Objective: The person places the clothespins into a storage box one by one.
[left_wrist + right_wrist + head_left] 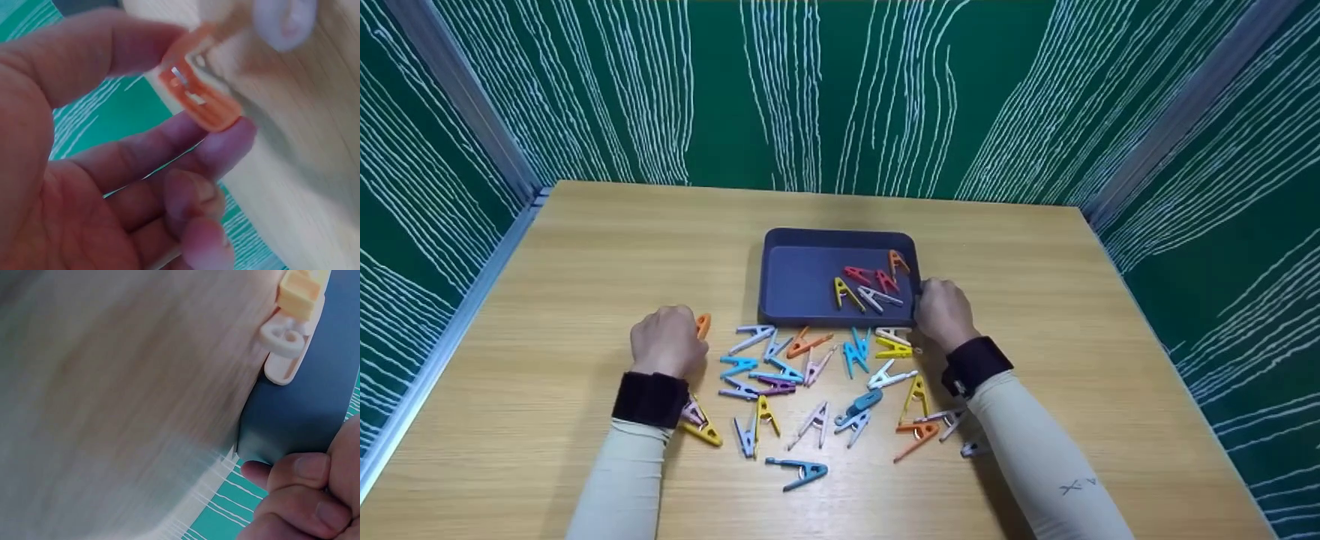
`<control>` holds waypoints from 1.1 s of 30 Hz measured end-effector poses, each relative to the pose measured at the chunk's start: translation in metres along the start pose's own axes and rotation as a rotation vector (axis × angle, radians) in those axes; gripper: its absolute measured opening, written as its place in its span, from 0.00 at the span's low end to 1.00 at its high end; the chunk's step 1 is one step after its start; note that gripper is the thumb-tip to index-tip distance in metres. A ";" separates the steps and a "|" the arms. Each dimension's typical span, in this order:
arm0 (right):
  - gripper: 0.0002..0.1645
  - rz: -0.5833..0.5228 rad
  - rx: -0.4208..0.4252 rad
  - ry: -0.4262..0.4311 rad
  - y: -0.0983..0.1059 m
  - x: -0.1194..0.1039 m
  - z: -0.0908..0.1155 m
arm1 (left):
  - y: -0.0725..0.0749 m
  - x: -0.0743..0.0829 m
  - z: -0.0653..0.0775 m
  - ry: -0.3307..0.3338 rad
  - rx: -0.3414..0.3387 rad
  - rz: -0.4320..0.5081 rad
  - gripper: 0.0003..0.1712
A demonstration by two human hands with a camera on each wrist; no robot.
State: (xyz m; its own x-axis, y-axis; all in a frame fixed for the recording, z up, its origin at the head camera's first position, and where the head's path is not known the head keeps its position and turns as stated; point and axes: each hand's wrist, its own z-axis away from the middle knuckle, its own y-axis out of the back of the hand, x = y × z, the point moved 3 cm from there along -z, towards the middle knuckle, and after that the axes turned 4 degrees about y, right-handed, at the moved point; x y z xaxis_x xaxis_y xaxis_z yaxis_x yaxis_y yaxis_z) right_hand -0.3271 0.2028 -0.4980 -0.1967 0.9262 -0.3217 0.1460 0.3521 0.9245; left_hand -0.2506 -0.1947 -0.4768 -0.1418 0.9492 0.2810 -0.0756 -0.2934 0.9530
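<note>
Clothespins about a shallow dark tray (802, 281) on a counter (660, 247); clock directions take the tray's centre as the dial, 12 o'clock pointing away from the person. At 8 o'clock, outside the tray, the left hand (667, 341) pinches an orange clothespin (209, 109) between thumb and fingertip. Between 3 and 4 o'clock the right hand (946, 311) grasps the tray's side. Five clothespins lie inside the tray, among them a red clothespin (887, 282) at 3 o'clock; the loose clothespins (786, 371) spread between about 4 and 8 o'clock, some overlapping. Several mishaps may be inferred. An uneven pinch could let the orange clothespin twist out of the fingers. Pulling the tray toward 6 o'clock would probably shove the cream clothespin (281, 372), near 5 o'clock and close by the wall (contact is uncertain), into the adjoining yellow clothespin (299, 295). A lowered left wrist strap (649, 405) might drag the partly hidden clothespin (706, 433) at 7:30; a sweep of the right sleeve (1035, 450) could likewise scatter the pale clothespin (972, 450) at 5 o'clock.
</note>
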 end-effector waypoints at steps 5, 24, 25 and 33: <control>0.10 0.008 0.018 0.005 0.000 0.000 0.001 | 0.001 0.016 0.000 -0.043 0.127 0.061 0.11; 0.11 -0.003 -0.030 -0.030 -0.002 -0.001 0.000 | -0.002 0.101 -0.029 -0.198 0.225 0.070 0.16; 0.11 -0.004 -0.032 -0.033 -0.002 -0.001 0.000 | -0.003 0.103 -0.031 -0.206 0.224 0.067 0.17; 0.09 -0.006 0.002 0.004 0.000 0.000 0.000 | -0.013 0.119 -0.042 -0.252 0.232 0.012 0.18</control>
State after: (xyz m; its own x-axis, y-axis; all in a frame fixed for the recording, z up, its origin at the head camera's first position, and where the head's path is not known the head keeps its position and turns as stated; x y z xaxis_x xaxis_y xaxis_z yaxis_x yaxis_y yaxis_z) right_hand -0.3267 0.2029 -0.4979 -0.2014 0.9234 -0.3266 0.1469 0.3582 0.9220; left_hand -0.3081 -0.0825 -0.4601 0.1090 0.9525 0.2842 0.1555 -0.2988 0.9416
